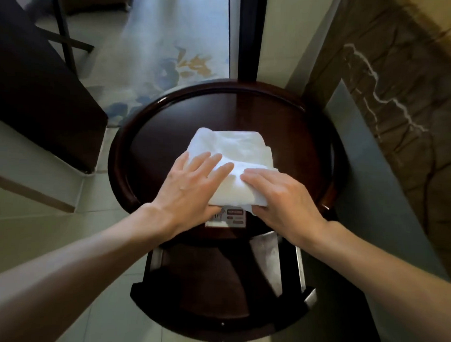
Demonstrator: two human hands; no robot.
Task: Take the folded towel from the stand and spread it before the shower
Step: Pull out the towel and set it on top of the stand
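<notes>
Presently I am at the pick-up step: the towel (232, 158) is not yet off the stand (122, 150).

Left hand (190, 184): lies flat on the towel's left side, fingers spread wide, thumb tucked at the near edge; its grip is wide and closes on nothing so far.

Towel: white, folded, resting on the round dark top of the stand, from about its centre toward the near rim. Its near edge overlaps a small printed card (227, 217).

Right hand (282, 196): covers the near right corner of the towel, fingers bent over the cloth and the thumb seemingly under the edge; I judge this grip narrow and beginning to hold the towel, not firmly.

Next move, in my judgement: slide both thumbs under the near edge, pinch the folds together, lift clear without dragging the card. No shower is in view.
</notes>
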